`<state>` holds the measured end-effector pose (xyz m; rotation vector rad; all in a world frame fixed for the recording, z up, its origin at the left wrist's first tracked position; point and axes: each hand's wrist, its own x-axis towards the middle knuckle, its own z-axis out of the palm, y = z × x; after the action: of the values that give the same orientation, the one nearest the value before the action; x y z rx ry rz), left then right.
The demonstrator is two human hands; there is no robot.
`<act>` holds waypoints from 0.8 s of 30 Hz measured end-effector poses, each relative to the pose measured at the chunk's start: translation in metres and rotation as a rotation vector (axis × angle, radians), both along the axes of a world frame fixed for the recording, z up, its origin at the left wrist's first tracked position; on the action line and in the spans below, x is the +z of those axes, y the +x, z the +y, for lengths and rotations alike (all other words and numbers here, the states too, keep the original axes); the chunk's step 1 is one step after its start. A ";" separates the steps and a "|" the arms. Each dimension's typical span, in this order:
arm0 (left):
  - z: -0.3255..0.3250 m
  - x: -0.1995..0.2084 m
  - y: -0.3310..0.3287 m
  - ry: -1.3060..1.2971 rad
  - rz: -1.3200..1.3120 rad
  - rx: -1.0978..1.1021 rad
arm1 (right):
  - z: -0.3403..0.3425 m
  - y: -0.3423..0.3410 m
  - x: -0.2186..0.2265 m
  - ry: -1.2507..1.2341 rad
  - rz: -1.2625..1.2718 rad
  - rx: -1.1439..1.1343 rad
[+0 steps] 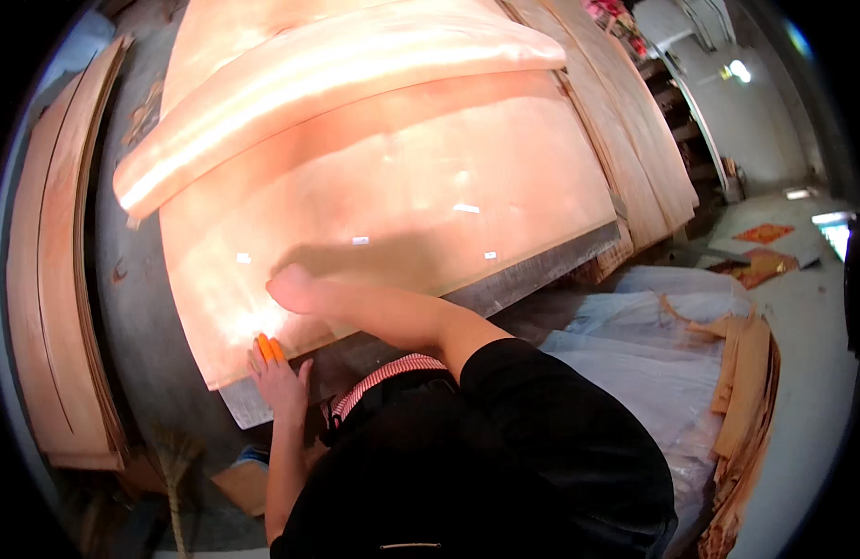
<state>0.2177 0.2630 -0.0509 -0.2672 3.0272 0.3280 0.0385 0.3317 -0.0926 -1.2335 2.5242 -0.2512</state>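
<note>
A broad, thin sheet of pale orange wood veneer (402, 186) lies before me on a dark slab (542, 275) whose edge shows along the near side. Several small white tape-like pieces, one of them a white strip (360, 240), dot the sheet. My left hand (283, 380) rests at the sheet's near left edge, fingers stretched forward and thumb apart, with orange covers on two fingertips. Just beyond it, my right hand (294, 288) is low over the veneer, casting a shadow. It is blurred, and its fingers are hidden, so I cannot tell whether it holds anything.
Across the far part lies a curled veneer sheet (346, 88). Stacked veneer sheets (62, 270) stand at the left, and more sheets (626, 121) lie at the right. A broom (176, 466) is at lower left. Clear plastic (635, 345) covers a bundle at right, beside torn brown sheets (742, 401).
</note>
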 end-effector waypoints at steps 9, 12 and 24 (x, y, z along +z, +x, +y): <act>-0.010 0.007 -0.009 -0.018 -0.162 -0.080 | 0.189 0.016 0.004 -0.577 -1.281 -0.496; -0.008 0.026 -0.031 0.079 -0.229 -0.039 | 0.260 0.021 0.002 -0.740 -1.266 -0.702; 0.167 0.044 -0.140 0.258 -0.146 -0.388 | 0.648 -0.030 -0.016 -0.876 -0.447 -1.521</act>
<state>0.0774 0.4300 -0.0066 0.2965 2.7669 0.6222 0.0081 0.9792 -0.1085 0.8340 2.3355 -1.7682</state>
